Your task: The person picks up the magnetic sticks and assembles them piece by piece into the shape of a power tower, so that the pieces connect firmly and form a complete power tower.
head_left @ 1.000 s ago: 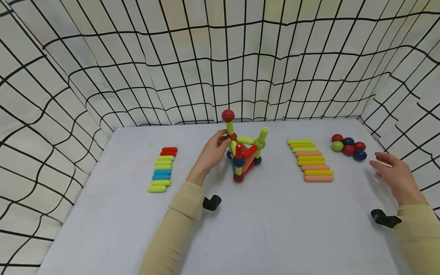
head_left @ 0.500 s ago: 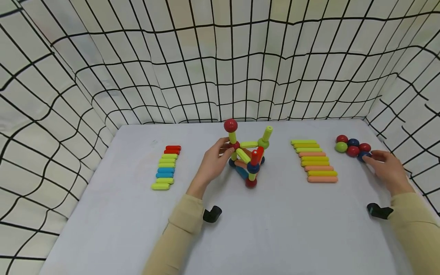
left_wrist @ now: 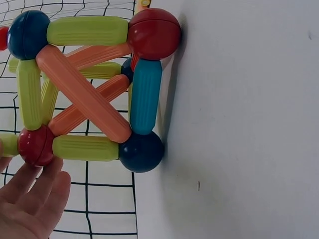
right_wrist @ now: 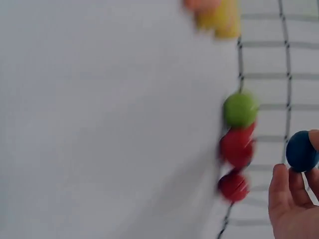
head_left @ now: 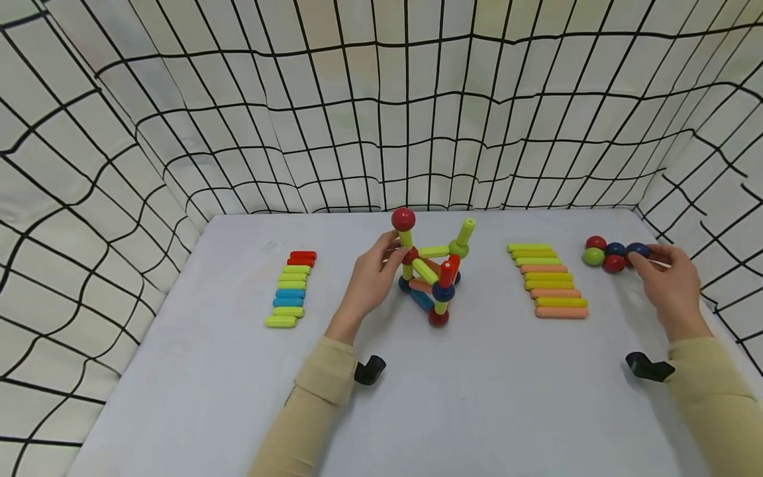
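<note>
A frame of coloured rods and balls (head_left: 425,269) stands on the table, with diagonal orange rods in its side. My left hand (head_left: 369,281) holds it at a red corner ball (left_wrist: 36,145), its fingers against the ball in the left wrist view. Above that corner a green rod carries another red ball (head_left: 403,219). My right hand (head_left: 670,285) pinches a dark blue ball (right_wrist: 302,151) between thumb and fingers, raised off the table. Beside it lie a green ball (right_wrist: 240,109), red balls (right_wrist: 237,147) and another blue ball (head_left: 615,249).
Right of the frame lies a row of yellow, green and orange rods (head_left: 553,281). A row of shorter red, green and blue rods (head_left: 291,285) is on the left. Black netting (head_left: 381,126) over white walls encloses the back and sides of the white table (head_left: 477,397).
My right hand has moved left to the ball cluster, taken a dark blue ball and lifted it. The rod-and-ball frame has turned slightly in my left hand's hold.
</note>
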`<action>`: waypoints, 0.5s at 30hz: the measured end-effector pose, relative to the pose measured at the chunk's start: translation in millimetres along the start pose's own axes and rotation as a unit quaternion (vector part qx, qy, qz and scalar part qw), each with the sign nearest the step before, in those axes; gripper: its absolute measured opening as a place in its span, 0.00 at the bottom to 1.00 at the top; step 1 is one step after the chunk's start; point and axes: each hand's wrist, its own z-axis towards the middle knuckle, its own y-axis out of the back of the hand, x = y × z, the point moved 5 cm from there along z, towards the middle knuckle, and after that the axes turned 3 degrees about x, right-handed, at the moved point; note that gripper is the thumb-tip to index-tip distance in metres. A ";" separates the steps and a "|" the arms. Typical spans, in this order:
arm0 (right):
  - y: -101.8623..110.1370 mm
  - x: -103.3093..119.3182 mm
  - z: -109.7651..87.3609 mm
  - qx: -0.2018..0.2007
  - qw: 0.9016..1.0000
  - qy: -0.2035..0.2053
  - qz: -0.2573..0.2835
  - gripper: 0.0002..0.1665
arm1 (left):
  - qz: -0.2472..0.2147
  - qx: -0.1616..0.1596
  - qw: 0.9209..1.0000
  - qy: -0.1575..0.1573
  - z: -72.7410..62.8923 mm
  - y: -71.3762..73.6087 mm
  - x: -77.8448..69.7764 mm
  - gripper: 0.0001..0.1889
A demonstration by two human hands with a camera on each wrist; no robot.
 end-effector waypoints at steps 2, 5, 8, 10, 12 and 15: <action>-9.2 22.6 -7.9 0.002 0.999 0.031 0.016 0.44 | 0.010 -0.009 1.000 -0.010 1.0 -0.2 -2.1 0.20; -24.9 61.4 -23.0 0.030 0.994 0.105 0.032 0.40 | 0.013 -0.015 1.000 -0.010 1.7 -0.8 -2.9 0.19; -41.5 99.2 -40.9 0.069 0.982 0.172 0.032 0.37 | 0.016 -0.018 1.000 -0.006 2.5 -1.6 -2.0 0.19; -52.2 121.0 -52.6 0.100 0.974 0.200 0.025 0.36 | 0.017 -0.020 1.000 -0.006 3.1 -2.1 -2.0 0.19; -62.2 140.2 -62.6 0.135 0.967 0.217 0.021 0.35 | 0.019 -0.019 1.000 -0.010 4.0 -2.7 -2.5 0.19; -76.4 163.9 -72.8 0.173 0.956 0.234 0.019 0.35 | 0.019 -0.017 1.000 -0.014 5.0 -3.5 -4.2 0.19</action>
